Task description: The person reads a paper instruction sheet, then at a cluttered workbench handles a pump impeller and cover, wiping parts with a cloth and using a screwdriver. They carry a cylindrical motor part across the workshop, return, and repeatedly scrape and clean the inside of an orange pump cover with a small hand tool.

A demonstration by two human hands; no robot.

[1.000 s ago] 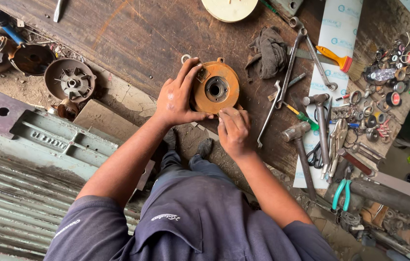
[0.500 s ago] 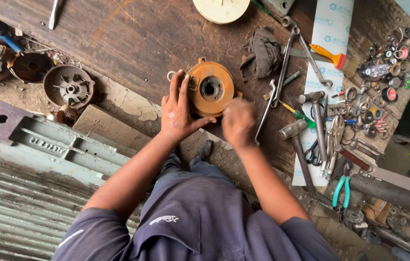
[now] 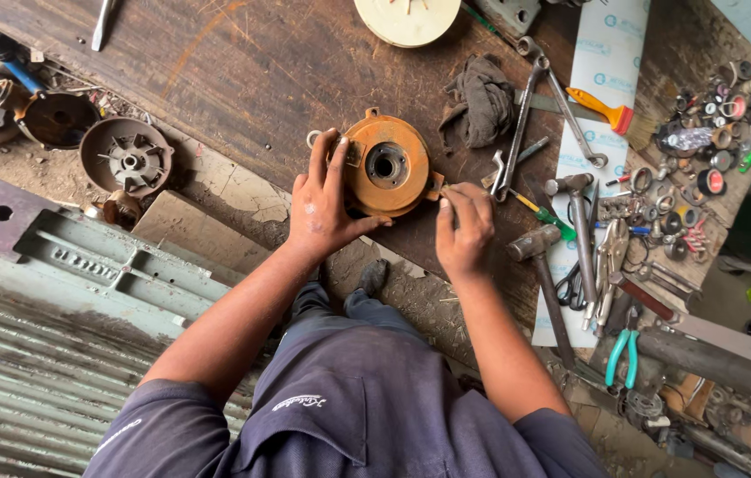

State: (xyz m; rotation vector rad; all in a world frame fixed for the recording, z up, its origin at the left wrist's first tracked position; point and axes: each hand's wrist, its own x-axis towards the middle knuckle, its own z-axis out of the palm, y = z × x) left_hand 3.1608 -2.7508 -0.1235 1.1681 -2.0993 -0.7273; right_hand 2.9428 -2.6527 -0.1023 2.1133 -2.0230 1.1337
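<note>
- Round orange metal housing [image 3: 387, 165] with a dark central bore, flat on the dark wooden desk [image 3: 242, 80], centre of the frame.
- Left hand [image 3: 327, 205] laid on the housing's left edge, grip spread wide, fingers up over the rim and thumb along the lower edge.
- Right hand [image 3: 464, 226] just right of the housing, grip pressed together at the fingertips against a small lug on the housing's right side; whether anything sits pinched between them, cannot tell.
- Crumpled grey rag [image 3: 481, 102] on the desk, up and right of the housing.
- Long steel spanners [image 3: 521, 115] crossing beside the rag, upper right of centre.
- Steel-headed hammer with a dark handle [image 3: 552, 283] right of the right hand, on a white sheet [image 3: 619, 53] running down the right side.
- Yellow-handled brush [image 3: 601, 108] on that sheet, upper right.
- Teal-handled pliers [image 3: 621, 354] lower right.
- Scatter of small rings, washers and sockets [image 3: 703, 168] at the far right.
- Cream round disc [image 3: 406, 18] cut by the top edge.
- Rusty finned round motor cover [image 3: 127, 158] on the dusty floor, left of the frame.
- Grey-green metal frame [image 3: 110, 265] lower left.
</note>
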